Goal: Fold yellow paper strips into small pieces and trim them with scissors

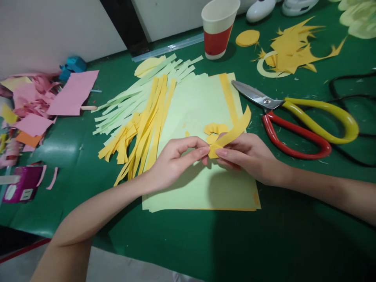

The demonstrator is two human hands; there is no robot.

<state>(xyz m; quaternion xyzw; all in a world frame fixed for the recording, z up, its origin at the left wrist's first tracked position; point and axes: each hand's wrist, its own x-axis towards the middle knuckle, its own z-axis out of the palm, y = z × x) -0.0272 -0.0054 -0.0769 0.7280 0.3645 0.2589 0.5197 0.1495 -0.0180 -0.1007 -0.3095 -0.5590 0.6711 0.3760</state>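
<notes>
Both my hands meet over a stack of pale green paper (pixel 188 192). Between them is a yellow paper strip (pixel 235 132), folded at its lower end, with its loose tail curving up to the right. My left hand (pixel 179 160) pinches the folded end's left side between thumb and fingers. My right hand (pixel 249 154) grips the strip near the fold, thumb on top. Just behind the fingers lie small folded yellow paper pieces (pixel 216 128). Long yellow strips (pixel 155 117) and shorter yellow strips (pixel 122 139) lie left of the stack, by pale green strips (pixel 126 102).
Open scissors (pixel 267 102) with red and yellow handles lie right of the stack. A paper cup (pixel 217 39) stands behind it. Yellow scraps (pixel 296 49) are at the back right. Pink paper (pixel 73 94) and a purple box (pixel 23 184) sit at the left on the green table (pixel 164 239).
</notes>
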